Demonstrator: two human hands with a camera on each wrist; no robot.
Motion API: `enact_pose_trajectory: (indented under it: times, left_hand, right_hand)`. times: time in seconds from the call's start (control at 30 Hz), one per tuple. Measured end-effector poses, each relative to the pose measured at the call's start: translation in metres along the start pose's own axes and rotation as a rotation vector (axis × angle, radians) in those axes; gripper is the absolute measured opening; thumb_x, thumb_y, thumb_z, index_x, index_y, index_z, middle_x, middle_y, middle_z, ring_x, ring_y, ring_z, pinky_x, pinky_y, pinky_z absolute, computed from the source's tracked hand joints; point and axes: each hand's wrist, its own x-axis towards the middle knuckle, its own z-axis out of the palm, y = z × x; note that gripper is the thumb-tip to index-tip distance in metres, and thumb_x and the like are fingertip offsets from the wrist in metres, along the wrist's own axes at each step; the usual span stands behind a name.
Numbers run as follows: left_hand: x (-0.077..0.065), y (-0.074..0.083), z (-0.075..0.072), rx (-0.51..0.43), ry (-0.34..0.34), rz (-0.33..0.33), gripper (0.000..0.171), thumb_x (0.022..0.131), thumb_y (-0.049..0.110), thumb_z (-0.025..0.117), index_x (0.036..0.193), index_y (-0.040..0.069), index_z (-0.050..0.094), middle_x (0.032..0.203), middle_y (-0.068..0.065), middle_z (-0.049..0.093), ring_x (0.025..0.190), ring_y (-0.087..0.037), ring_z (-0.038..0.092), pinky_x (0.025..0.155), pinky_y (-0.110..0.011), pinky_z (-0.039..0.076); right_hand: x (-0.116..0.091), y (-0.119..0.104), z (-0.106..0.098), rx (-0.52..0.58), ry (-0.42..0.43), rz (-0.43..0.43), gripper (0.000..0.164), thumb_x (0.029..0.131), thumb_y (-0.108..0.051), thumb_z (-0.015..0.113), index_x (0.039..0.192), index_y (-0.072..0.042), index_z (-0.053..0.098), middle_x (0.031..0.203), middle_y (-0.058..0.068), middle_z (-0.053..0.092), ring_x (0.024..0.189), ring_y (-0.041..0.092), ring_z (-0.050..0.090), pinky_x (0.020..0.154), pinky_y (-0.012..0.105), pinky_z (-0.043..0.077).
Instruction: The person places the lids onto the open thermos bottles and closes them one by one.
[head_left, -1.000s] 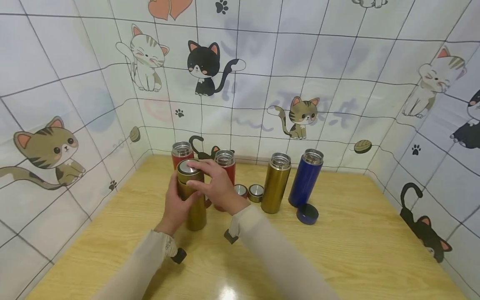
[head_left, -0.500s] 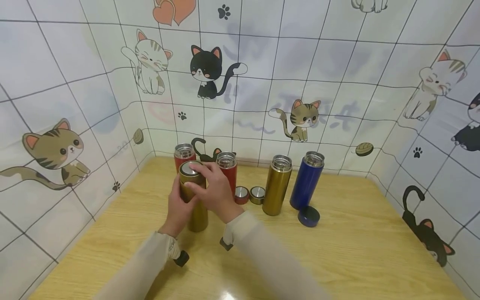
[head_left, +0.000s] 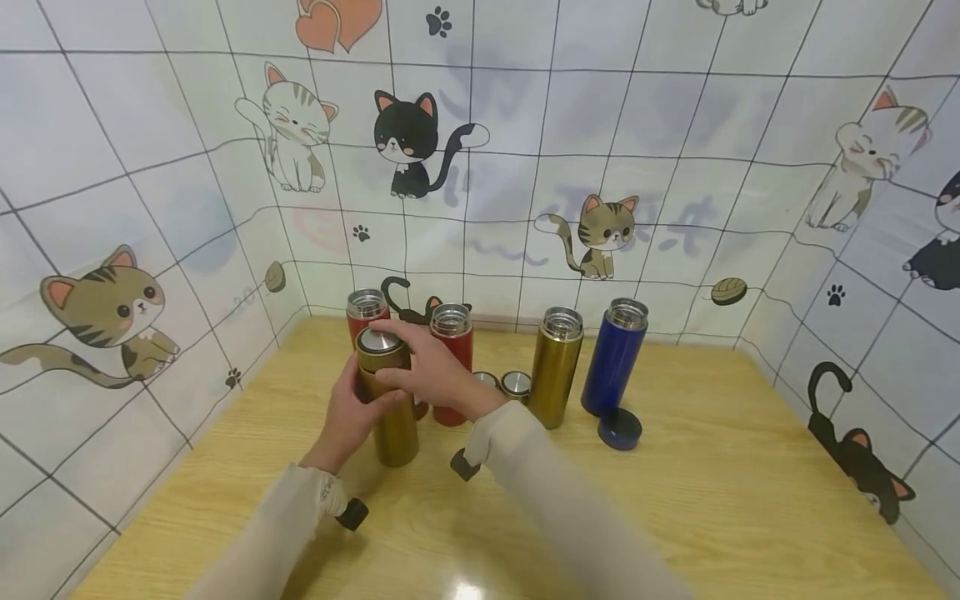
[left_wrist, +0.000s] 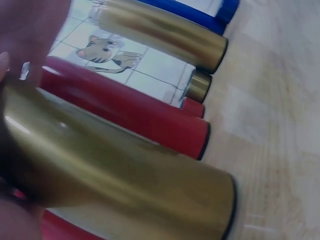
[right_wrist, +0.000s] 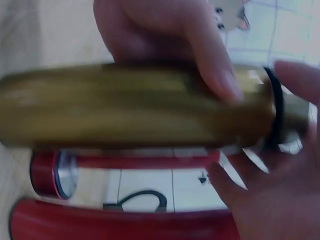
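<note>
A gold thermos (head_left: 396, 437) stands upright at the left of the table, a gold lid with a silver top (head_left: 380, 342) on its mouth. My left hand (head_left: 349, 421) grips the upper body, its thumb lying along the gold side in the right wrist view. Over the top, my right hand (head_left: 438, 371) holds the lid between thumb and fingers. A dark ring (right_wrist: 276, 107) shows between body and lid in the right wrist view. Just behind are two lidless red thermoses, one at the left (head_left: 367, 305) and one to the right (head_left: 453, 333).
Farther right stand an uncapped gold thermos (head_left: 557, 375) and an uncapped blue one (head_left: 615, 358). A blue lid (head_left: 619, 428) lies before the latter. Between the bottles lie a gold lid (head_left: 516, 384) and a red lid (left_wrist: 192, 107); another red lid (right_wrist: 45, 174) sits behind the held thermos.
The right hand's fingers have shifted round the lid, and the wrist has swung slightly right since half a second ago. The left hand keeps its grip; the thermos stays about where it was.
</note>
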Motion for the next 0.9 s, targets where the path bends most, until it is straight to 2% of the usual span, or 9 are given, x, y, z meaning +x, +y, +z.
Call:
enact_pose_trajectory:
  times: [0.07, 0.13, 0.2, 0.27, 0.4, 0.67, 0.83, 0.9]
  left_hand:
    - [0.002, 0.0, -0.003, -0.011, -0.028, -0.004, 0.07, 0.086, 0.009, 0.074, 0.144, 0.011, 0.036, 0.133, -0.01, 0.05, 0.116, -0.025, 0.052, 0.101, -0.041, 0.043]
    - [0.003, 0.001, -0.006, -0.019, -0.051, -0.006, 0.068, 0.085, 0.009, 0.074, 0.142, 0.011, 0.037, 0.132, -0.01, 0.051, 0.116, -0.026, 0.053, 0.102, -0.044, 0.042]
    - [0.004, 0.002, -0.009, -0.018, -0.07, -0.014, 0.068, 0.085, 0.009, 0.075, 0.141, 0.011, 0.037, 0.132, -0.011, 0.051, 0.117, -0.027, 0.052, 0.103, -0.047, 0.04]
    - [0.004, 0.004, -0.01, -0.008, -0.083, -0.029, 0.068, 0.084, 0.01, 0.076, 0.14, 0.011, 0.038, 0.133, -0.012, 0.051, 0.119, -0.03, 0.052, 0.104, -0.051, 0.039]
    - [0.005, 0.003, -0.012, 0.007, -0.111, -0.061, 0.072, 0.085, 0.013, 0.076, 0.144, 0.013, 0.035, 0.138, -0.013, 0.047, 0.124, -0.034, 0.049, 0.104, -0.056, 0.036]
    - [0.004, 0.002, -0.013, -0.001, -0.116, -0.077, 0.073, 0.085, 0.015, 0.077, 0.144, 0.016, 0.035, 0.14, -0.011, 0.046, 0.127, -0.033, 0.046, 0.106, -0.055, 0.034]
    - [0.003, 0.002, -0.012, 0.014, -0.116, -0.083, 0.074, 0.084, 0.018, 0.078, 0.144, 0.016, 0.035, 0.141, -0.01, 0.045, 0.128, -0.033, 0.046, 0.106, -0.055, 0.035]
    - [0.003, 0.002, -0.012, 0.012, -0.114, -0.084, 0.075, 0.084, 0.019, 0.078, 0.144, 0.016, 0.035, 0.142, -0.01, 0.045, 0.128, -0.033, 0.045, 0.105, -0.055, 0.035]
  right_hand:
    - [0.001, 0.002, -0.009, 0.05, -0.103, -0.017, 0.062, 0.094, -0.014, 0.063, 0.15, -0.021, 0.037, 0.145, -0.002, 0.044, 0.132, 0.014, 0.041, 0.107, 0.044, 0.036]
    - [0.001, 0.004, -0.015, 0.072, -0.162, -0.017, 0.063, 0.096, -0.013, 0.061, 0.152, -0.023, 0.035, 0.148, -0.003, 0.041, 0.136, 0.013, 0.036, 0.11, 0.048, 0.031]
    - [0.001, 0.005, -0.019, 0.062, -0.182, -0.012, 0.061, 0.097, -0.016, 0.06, 0.152, -0.027, 0.035, 0.149, -0.005, 0.04, 0.137, 0.013, 0.034, 0.111, 0.047, 0.029]
    - [0.001, 0.006, -0.021, 0.017, -0.178, 0.001, 0.061, 0.096, -0.021, 0.062, 0.151, -0.031, 0.036, 0.149, -0.007, 0.041, 0.136, 0.013, 0.036, 0.109, 0.046, 0.032]
    - [-0.001, 0.003, -0.021, -0.112, -0.124, 0.003, 0.062, 0.092, -0.029, 0.068, 0.148, -0.032, 0.041, 0.143, -0.007, 0.048, 0.128, 0.012, 0.045, 0.104, 0.04, 0.04]
    - [-0.005, -0.006, -0.011, -0.349, 0.026, -0.041, 0.065, 0.087, -0.041, 0.072, 0.145, -0.024, 0.047, 0.131, -0.001, 0.057, 0.11, 0.012, 0.054, 0.094, 0.029, 0.047]
    - [-0.007, -0.005, 0.0, -0.565, 0.156, -0.083, 0.066, 0.085, -0.051, 0.07, 0.141, -0.021, 0.052, 0.112, 0.0, 0.062, 0.085, 0.01, 0.057, 0.072, 0.021, 0.05]
    - [-0.007, -0.005, 0.005, -0.631, 0.207, -0.097, 0.065, 0.084, -0.054, 0.069, 0.137, -0.02, 0.055, 0.106, 0.0, 0.063, 0.08, 0.011, 0.056, 0.067, 0.021, 0.049]
